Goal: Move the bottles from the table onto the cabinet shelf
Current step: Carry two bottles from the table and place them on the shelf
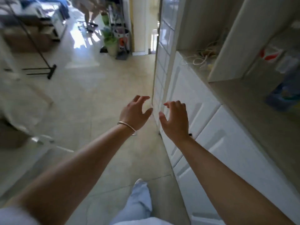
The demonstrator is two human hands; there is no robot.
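Hands fill the middle of my view, both stretched forward over the pale tiled floor (100, 88) and holding nothing. The left hand (134, 113) has its fingers spread and loosely bent, a thin silver bangle (127, 125) round the wrist. The right hand (176, 120), just beside it, shows the same loose spread, fingers apart and slightly curled, close to the white panelled cabinet doors (211, 135) that run along the right. Above those doors I see the cabinet's beige shelf (253, 111), split by a white upright divider (230, 43); a tangle of pale cord (201, 58) lies in the far bay, and blurred packets, one red and white (270, 54) and one blue (285, 93), sit in the near one. I cannot make out any bottles or the table anywhere in this blurred picture. A tall glass-paned door (164, 46) stands open at the cabinet's far end. On the far left stands a black metal stand (40, 69), with green potted plants (110, 39) beyond. A leg in light blue trousers (139, 203) steps forward below.
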